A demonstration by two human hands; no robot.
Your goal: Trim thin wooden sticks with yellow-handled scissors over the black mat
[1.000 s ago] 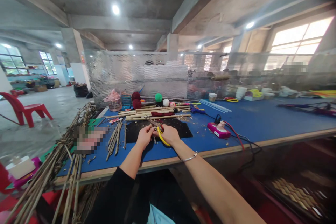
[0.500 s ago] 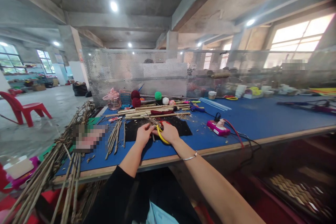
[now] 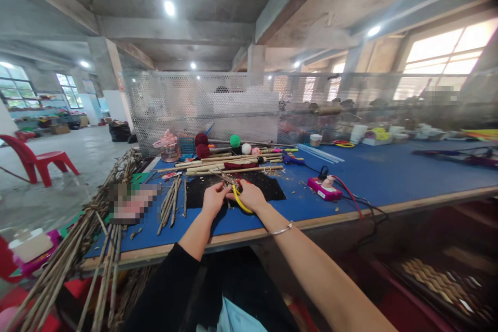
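Note:
Over a black cloth (image 3: 198, 194) at the middle of the table, my right hand (image 3: 252, 197) is closed around yellow-handled scissors (image 3: 243, 204). Their metal blades point up and to the left, above my left fingers. My left hand (image 3: 215, 199) is closed in a pinch right beside the blades, its fingertips close to my right hand's. What it pinches is too small and hidden to make out. Left of the cloth lies a small bunch of cut twigs (image 3: 170, 201). Several pale sticks (image 3: 233, 170) lie just beyond my hands.
Long branches (image 3: 62, 270) hang over the table's left edge. Yarn balls (image 3: 235, 140) and a pink-lidded jar (image 3: 169, 146) stand at the back, before a perforated metal screen (image 3: 194, 98). To the right are a blue glue gun (image 3: 291, 159), a magenta power strip (image 3: 324, 190) and cables.
Both hands stay almost in the same place, with the scissors still in my right hand. The view shifts very slightly.

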